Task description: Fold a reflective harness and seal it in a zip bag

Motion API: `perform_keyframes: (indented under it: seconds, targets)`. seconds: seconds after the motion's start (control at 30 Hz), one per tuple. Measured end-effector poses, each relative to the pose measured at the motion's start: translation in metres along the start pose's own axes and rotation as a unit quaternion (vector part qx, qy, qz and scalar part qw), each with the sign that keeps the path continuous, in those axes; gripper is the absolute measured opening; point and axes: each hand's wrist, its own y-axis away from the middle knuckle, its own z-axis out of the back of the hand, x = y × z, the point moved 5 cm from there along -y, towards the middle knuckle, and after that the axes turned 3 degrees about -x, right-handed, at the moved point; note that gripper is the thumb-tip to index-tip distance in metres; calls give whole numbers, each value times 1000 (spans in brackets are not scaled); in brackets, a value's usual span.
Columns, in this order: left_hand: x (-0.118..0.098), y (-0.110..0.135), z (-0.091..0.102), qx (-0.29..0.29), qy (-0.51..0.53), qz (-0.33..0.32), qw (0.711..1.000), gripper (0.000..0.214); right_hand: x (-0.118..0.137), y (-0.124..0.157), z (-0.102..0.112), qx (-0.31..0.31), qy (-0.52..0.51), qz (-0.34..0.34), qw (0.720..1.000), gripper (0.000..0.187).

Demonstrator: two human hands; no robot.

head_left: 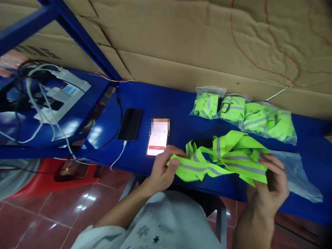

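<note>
A neon yellow-green reflective strap [228, 162] with grey stripes stretches between my two hands in loose folds, above the front edge of the blue table. My left hand [166, 169] pinches one end, thumb on top. My right hand [272, 183] is closed around the folded other end, and part of its grip is hidden by the strap. Just right of that hand lies a flat clear plastic bag [301, 176]. Behind the strap stands a row of several clear bags [232, 109], each packed with the same kind of folded strap.
A lit phone [157, 138] and a dark phone [130, 123] with a white cable lie left of my hands. Cables cross a white power strip [67, 97] at far left. Cardboard [181, 41] backs the blue table [178, 100]. A red stool [57, 176] is below left.
</note>
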Motion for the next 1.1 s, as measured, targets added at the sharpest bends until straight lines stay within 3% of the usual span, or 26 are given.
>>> perform_keyframes:
  seconds: [0.07, 0.13, 0.2, 0.3, 0.33, 0.37, 0.43, 0.5, 0.57, 0.63, 0.73, 0.8, 0.93, 1.0, 1.1]
  targets:
    - [0, -1, -15, 118, 51, 9, 992, 76, 0, 0, -2, 144, -40, -8, 989, 34]
    - [1, -1, -26, 163, 4, -7, 987, 60, -1, 1, -4, 241, 17, 18, 970, 38]
    - [7, -2, -36, 142, -123, -23, 982, 38, -3, -1, -7, 240, 153, 65, 956, 33]
    - [22, -7, -54, 142, -280, 7, 950, 78, -2, -2, -19, 139, 327, 105, 929, 21]
    - [27, -9, -59, 155, -302, 25, 940, 82, 2, -1, -26, 124, 348, 116, 922, 26]
    - [30, -12, -63, 167, -312, 38, 935, 76, 7, 2, -35, 125, 354, 137, 917, 34]
    - [27, -21, -67, 183, -305, 26, 934, 43, 21, 5, -55, 174, 341, 211, 899, 49]
    - [11, -32, -66, 179, -289, -63, 938, 21, 34, 0, -69, 242, 323, 287, 869, 61]
    - [-12, -41, -63, 157, -276, -201, 927, 21, 39, -17, -74, 295, 315, 316, 845, 67]
    - [-31, -49, -59, 122, -273, -304, 905, 24, 35, -44, -72, 320, 319, 295, 842, 65]
    - [-37, -65, -59, 86, -288, -340, 891, 24, 21, -79, -63, 298, 383, 239, 841, 57]
    - [-30, -72, -64, 104, -311, -352, 877, 24, 17, -86, -60, 314, 381, 220, 841, 67]
    - [-12, -65, -79, 201, -280, -416, 842, 25, 20, -71, -69, 462, 229, 215, 829, 102]
    - [-4, -64, -80, 224, -236, -372, 870, 23, 17, -66, -75, 470, 193, 195, 839, 95]
    - [4, -65, -78, 260, -186, -266, 909, 29, 4, -60, -86, 448, 181, 165, 860, 69]
